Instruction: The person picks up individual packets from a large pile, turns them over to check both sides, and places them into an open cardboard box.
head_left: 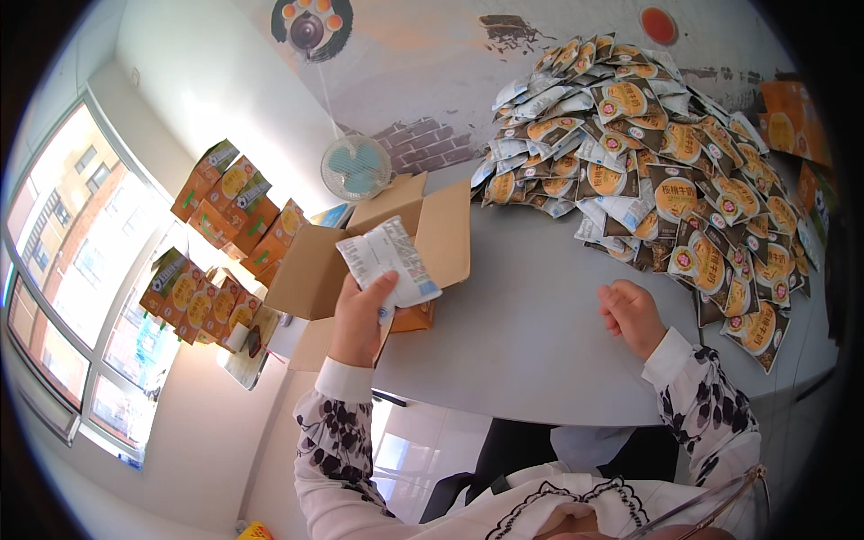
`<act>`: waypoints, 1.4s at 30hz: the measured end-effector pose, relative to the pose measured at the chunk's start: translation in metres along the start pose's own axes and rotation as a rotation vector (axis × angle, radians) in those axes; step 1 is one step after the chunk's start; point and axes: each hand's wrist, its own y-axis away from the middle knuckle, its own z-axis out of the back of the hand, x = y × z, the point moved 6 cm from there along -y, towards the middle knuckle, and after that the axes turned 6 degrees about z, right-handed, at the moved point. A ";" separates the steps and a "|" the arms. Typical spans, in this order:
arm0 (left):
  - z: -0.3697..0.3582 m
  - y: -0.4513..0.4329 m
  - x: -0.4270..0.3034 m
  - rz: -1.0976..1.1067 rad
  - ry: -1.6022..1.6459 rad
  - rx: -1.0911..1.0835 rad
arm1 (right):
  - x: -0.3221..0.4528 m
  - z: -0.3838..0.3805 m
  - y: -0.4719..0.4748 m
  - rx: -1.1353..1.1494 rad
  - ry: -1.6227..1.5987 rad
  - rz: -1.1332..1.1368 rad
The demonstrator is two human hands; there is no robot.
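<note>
My left hand [361,317] grips a white milk pouch [398,260] by its near edge, thumb on top, with its pale printed back facing up. The pouch hangs over an open cardboard carton [442,233] whose flaps are spread; the pouch and my hand hide most of the inside. Over the bare grey table [513,324], my right hand [628,314] has its fingers curled in, and nothing shows in it. Beyond and to the right of that hand rises a large heap of milk pouches [675,196], some brown face up, others white back up.
Several filled orange cartons [236,192] are stacked at the left by the window, with more cartons [182,297] nearer. A small fan [356,167] stands behind the open carton. Orange boxes [790,128] sit at the far right. The table's curved front edge [540,420] lies near my body.
</note>
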 end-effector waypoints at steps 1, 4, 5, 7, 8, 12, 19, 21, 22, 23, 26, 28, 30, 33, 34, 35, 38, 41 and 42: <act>0.020 -0.013 -0.002 -0.037 -0.108 -0.056 | 0.000 -0.002 0.001 0.009 0.000 0.007; 0.067 -0.050 -0.001 -0.053 -0.631 -0.250 | -0.002 -0.002 0.001 0.036 -0.004 0.024; 0.080 -0.062 0.002 -0.054 -0.826 -0.327 | -0.001 -0.002 0.000 0.045 -0.004 0.030; 0.100 -0.084 0.016 -0.126 -1.238 -0.439 | -0.002 -0.001 -0.002 0.044 -0.023 0.040; 0.102 -0.092 0.021 -0.167 -1.439 -0.488 | -0.002 0.001 -0.002 0.037 -0.028 0.044; 0.094 -0.105 0.038 -0.101 -1.471 -0.500 | -0.004 0.002 -0.003 0.035 -0.013 0.035; 0.075 -0.106 0.020 -0.085 -1.674 -0.465 | -0.002 0.000 -0.004 0.070 0.024 0.020; 0.081 -0.108 0.019 -0.096 -1.725 -0.478 | 0.001 -0.001 -0.003 0.074 0.032 0.012; 0.086 -0.111 0.021 -0.097 -1.759 -0.483 | 0.002 -0.001 -0.003 0.073 0.033 0.010; 0.091 -0.115 0.024 -0.097 -1.793 -0.488 | 0.003 -0.001 -0.003 0.072 0.035 0.007; 0.124 -0.126 0.050 0.107 -1.860 -0.450 | -0.005 -0.007 -0.006 0.064 -0.001 -0.017; 0.115 -0.130 0.069 0.211 -1.787 -0.323 | -0.007 0.000 -0.007 0.055 0.039 -0.011; 0.140 -0.144 0.094 0.339 -1.747 -0.175 | -0.007 0.000 -0.007 0.051 0.051 -0.018; 0.155 -0.158 0.108 0.418 -1.677 -0.078 | -0.011 0.000 -0.007 0.038 0.068 -0.060; 0.163 -0.162 0.112 0.394 -1.680 -0.031 | -0.010 -0.001 -0.007 0.045 0.078 -0.063; 0.172 -0.167 0.116 0.370 -1.682 0.016 | -0.009 -0.003 -0.007 0.052 0.088 -0.065; 0.172 -0.164 0.112 0.346 -1.488 0.023 | -0.011 -0.001 -0.007 0.028 0.113 -0.093; 0.183 -0.155 0.116 0.424 -0.979 0.026 | -0.013 0.000 -0.008 0.029 0.124 -0.109; 0.184 -0.150 0.120 0.459 -0.766 0.038 | -0.014 -0.001 -0.009 0.039 0.131 -0.115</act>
